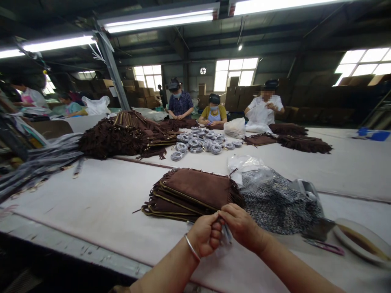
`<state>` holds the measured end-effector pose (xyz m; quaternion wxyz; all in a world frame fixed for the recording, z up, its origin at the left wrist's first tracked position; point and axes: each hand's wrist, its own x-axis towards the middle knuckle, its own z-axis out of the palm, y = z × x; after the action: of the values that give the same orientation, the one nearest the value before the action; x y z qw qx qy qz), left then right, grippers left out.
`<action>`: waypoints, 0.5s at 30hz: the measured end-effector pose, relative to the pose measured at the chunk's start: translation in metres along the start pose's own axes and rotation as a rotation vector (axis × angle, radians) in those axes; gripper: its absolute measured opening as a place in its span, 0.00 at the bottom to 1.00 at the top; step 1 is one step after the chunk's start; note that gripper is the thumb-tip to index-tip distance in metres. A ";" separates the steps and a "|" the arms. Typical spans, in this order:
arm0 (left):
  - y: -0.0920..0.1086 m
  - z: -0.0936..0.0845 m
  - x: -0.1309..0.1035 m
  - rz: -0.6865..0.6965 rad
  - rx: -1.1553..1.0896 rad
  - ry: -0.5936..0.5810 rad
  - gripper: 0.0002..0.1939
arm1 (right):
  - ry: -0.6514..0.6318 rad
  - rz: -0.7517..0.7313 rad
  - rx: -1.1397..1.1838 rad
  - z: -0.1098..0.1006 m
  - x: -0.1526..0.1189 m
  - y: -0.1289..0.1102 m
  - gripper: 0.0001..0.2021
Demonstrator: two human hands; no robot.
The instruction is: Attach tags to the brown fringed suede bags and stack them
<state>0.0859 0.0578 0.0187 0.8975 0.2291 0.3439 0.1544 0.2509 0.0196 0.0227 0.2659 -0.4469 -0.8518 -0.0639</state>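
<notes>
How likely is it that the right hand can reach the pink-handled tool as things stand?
Probably yes: the pink-handled tool lies uncovered on the table, right of the right hand, though that hand looks occupied.

1. The left hand (pixel 209 235) and right hand (pixel 241 226) meet at the fingertips. They pinch a small thing (pixel 218 213), too tiny to make out.
2. A shiny bracelet (pixel 192 247) is around the left wrist.
3. Just past the hands is a stack of brown bags (pixel 198 187) with fringes and gold zippers.
4. A speckled gray cloth (pixel 281 207) lies to its right, near pink snips (pixel 325 246).
5. Farther back are rolled gray straps (pixel 198 141) and a big brown pile (pixel 113 138).
6. Three people (pixel 181 102) work across the white table (pixel 91 191).
7. Bright lights (pixel 161 21) hang above.
</notes>
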 end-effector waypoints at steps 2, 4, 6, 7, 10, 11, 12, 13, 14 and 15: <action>-0.002 0.001 0.001 0.003 -0.010 0.023 0.13 | 0.001 0.023 0.033 -0.001 -0.003 -0.003 0.12; -0.005 0.003 0.002 0.070 0.043 0.062 0.14 | -0.008 0.075 0.084 -0.003 -0.010 -0.008 0.14; -0.007 0.004 0.003 0.163 0.131 0.099 0.15 | 0.001 0.146 0.147 -0.008 -0.021 -0.013 0.17; -0.009 0.004 0.004 0.206 0.188 0.123 0.16 | 0.022 0.192 0.166 -0.013 -0.030 -0.014 0.18; -0.013 0.002 0.008 0.288 0.375 0.201 0.17 | 0.147 0.382 0.134 -0.043 -0.062 -0.002 0.16; -0.014 0.002 0.009 0.312 0.442 0.232 0.18 | 0.208 0.469 0.099 -0.058 -0.075 0.009 0.15; -0.015 0.002 0.011 0.342 0.510 0.265 0.19 | 0.273 0.568 0.056 -0.076 -0.088 0.023 0.15; -0.015 0.002 0.012 0.379 0.578 0.296 0.20 | 0.351 0.689 0.001 -0.095 -0.101 0.039 0.15; -0.016 0.003 0.013 0.424 0.642 0.326 0.22 | 0.417 0.842 -0.056 -0.114 -0.115 0.058 0.15; -0.016 0.003 0.013 0.470 0.698 0.351 0.23 | 0.479 1.023 -0.113 -0.132 -0.129 0.076 0.16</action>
<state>0.0998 0.0492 0.0056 0.6351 0.5601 0.4610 0.2653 0.4230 -0.0744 0.0595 0.4245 -0.7892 -0.4380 -0.0721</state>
